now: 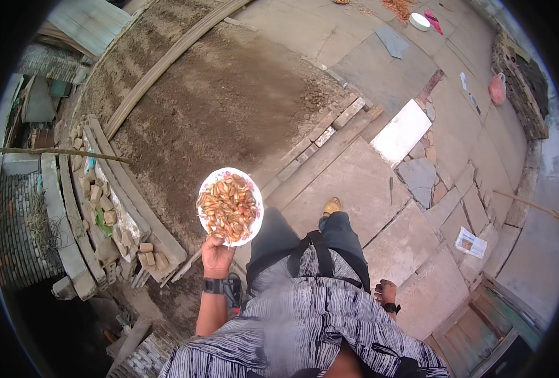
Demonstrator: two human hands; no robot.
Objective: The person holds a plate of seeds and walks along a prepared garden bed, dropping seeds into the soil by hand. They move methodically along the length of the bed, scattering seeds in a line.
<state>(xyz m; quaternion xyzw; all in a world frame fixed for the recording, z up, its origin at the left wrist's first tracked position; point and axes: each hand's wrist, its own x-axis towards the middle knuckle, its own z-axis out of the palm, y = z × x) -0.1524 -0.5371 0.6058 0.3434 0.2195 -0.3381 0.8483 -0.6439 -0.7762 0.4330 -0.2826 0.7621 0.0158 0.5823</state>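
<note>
At the far left a low border of stacked bricks (106, 214) and weathered planks (134, 201) edges a bed of bare tilled soil (223, 107), which shows no sprouts or marked rows that can be made out.

Just right of that border, the person's left hand (218, 255) is raised in front of the body, fingers curled under and thumb over the near rim of a white plate (256, 217) with a pinkish pattern. The plate is held level over the boundary between the soil and the paving, and it is heaped with garlic cloves (228, 208) (pale, some with reddish-brown skins). The heap looks full, so by that sign little or none of it has gone into the ground; the bed appears prepared and the cloves are all on the plate.

Further right, the right hand (386, 293) hangs low beside the hip over the stone paving (349, 183), well apart from the plate. It holds nothing that can be seen, though whether its fingers are loose or closed is too small to tell.
</note>
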